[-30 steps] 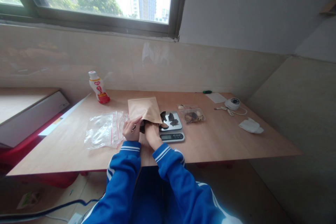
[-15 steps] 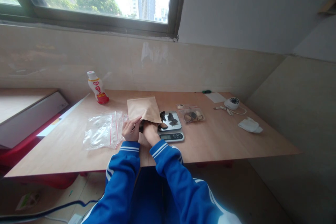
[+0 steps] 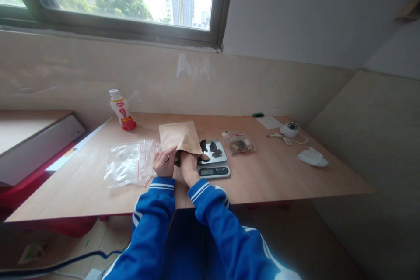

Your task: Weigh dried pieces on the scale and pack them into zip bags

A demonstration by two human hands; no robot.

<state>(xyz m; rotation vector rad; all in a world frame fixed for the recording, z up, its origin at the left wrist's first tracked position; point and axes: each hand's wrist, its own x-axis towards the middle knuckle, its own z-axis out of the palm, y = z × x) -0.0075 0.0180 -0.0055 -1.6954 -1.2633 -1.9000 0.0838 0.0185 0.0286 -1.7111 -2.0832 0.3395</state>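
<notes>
A brown kraft paper bag (image 3: pixel 181 134) lies on the table with its mouth toward me. My left hand (image 3: pixel 164 162) is closed on the bag's near edge, thumb and fingers pinching it. My right hand (image 3: pixel 188 165) reaches inside the bag's mouth, so its fingers are hidden. Dark brown pieces show at the opening between the hands. Just right of the bag stands a digital kitchen scale (image 3: pixel 215 171), partly covered by the bag. Several dark, dried-looking pieces (image 3: pixel 216 153) lie on its silvery plate.
Clear zip bags (image 3: pixel 127 164) lie at left, below a white-and-red bottle (image 3: pixel 122 111). Right of the scale is a zip bag of mixed dried pieces (image 3: pixel 242 144). Farther right are a white round device with a cable (image 3: pixel 289 129), a crumpled white tissue (image 3: pixel 312 156) and a green-handled tool (image 3: pixel 258 115).
Almost nothing differs. My right hand has shifted very slightly at the bag's mouth, while the left hand keeps its hold.
</notes>
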